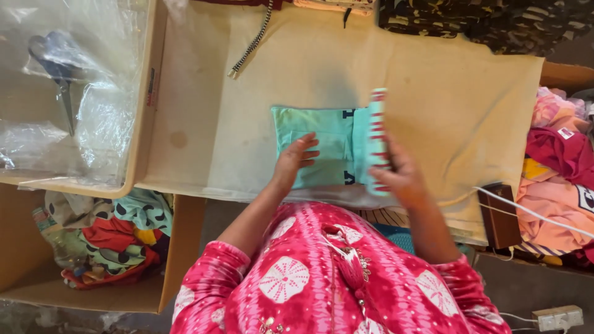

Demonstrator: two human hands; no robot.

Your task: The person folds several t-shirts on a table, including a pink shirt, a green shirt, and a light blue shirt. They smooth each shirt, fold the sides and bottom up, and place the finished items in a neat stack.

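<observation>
A small mint-green garment (322,145) lies folded on a cream padded table cover (445,105). My left hand (294,158) rests flat on the garment's lower middle, fingers spread. My right hand (396,173) grips the garment's right edge, a strip of turquoise cloth with red stripes (377,133), and holds it raised on edge above the folded part. Dark printing shows near the fold.
A tray with clear plastic bags and scissors (59,74) sits at the left. Below it a cardboard box (179,260) holds colourful clothes. A pile of pink and red clothes (560,167) lies right. A zip (250,43) and camouflage fabric (482,21) lie at the back.
</observation>
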